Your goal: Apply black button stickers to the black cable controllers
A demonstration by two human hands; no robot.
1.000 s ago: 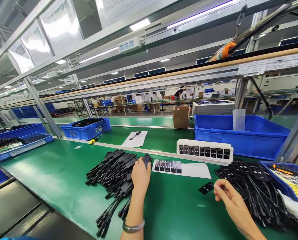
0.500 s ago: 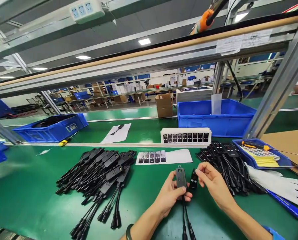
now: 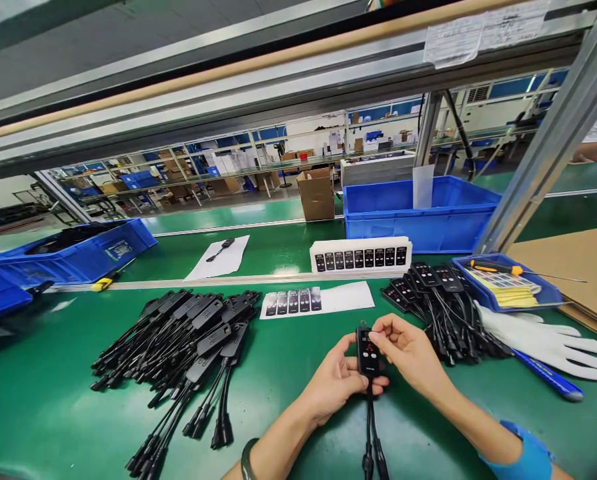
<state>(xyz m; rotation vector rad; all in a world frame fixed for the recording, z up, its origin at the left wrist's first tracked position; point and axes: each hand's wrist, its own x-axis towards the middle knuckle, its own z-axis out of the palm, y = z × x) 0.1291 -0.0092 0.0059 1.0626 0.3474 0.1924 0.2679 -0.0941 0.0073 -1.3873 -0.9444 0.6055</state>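
My left hand (image 3: pixel 335 383) is closed round a small black controller (image 3: pixel 362 329), held upright with two cables (image 3: pixel 371 427) hanging from its lower end. A black label sticker (image 3: pixel 369 365) with printed buttons lies over the controller's front. My right hand (image 3: pixel 408 353) pinches the sticker at its upper right; I cannot tell how much of it is stuck down. Beyond my hands is a white backing sheet (image 3: pixel 345 298) with several labels on its left part. A pile of labelled controllers (image 3: pixel 428 277) lies right of my right hand.
Controllers without labels (image 3: pixel 203 320) are heaped at the left. Behind stand a label strip stack (image 3: pixel 361 243), a blue bin (image 3: pixel 393 223) and a cardboard box (image 3: pixel 315 197). At the right are a white glove (image 3: pixel 538 340), a blue-handled tool (image 3: pixel 548 377) and a blue tray (image 3: pixel 503 303).
My right hand has moved left, bringing the label sticker from beside the controller onto its front. My left hand still holds the controller. The view has tilted down.
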